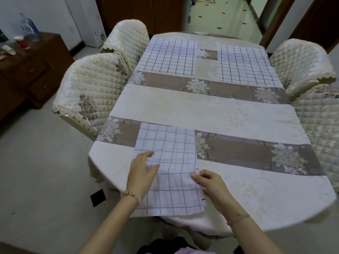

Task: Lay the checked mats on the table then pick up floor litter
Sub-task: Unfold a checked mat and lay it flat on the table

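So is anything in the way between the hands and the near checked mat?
No, nothing visible. The left hand lies flat on the near checked mat, the right hand pinches its right edge, and it rests straight on the tablecloth.

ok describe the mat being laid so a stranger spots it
On the long cloth-covered table lie three checked mats. Two are at the far end; the near mat, at the near edge, is the only one touched by the left hand and right hand.

Chairs: two on the left (88, 92) (128, 37), two on the right (299, 61) (319, 121), all in cream quilted covers.
Sideboard (36, 70): dark brown wood, far left.
On sideboard: clear plastic bottle (29, 27), red-and-white pot (22, 42) near it.
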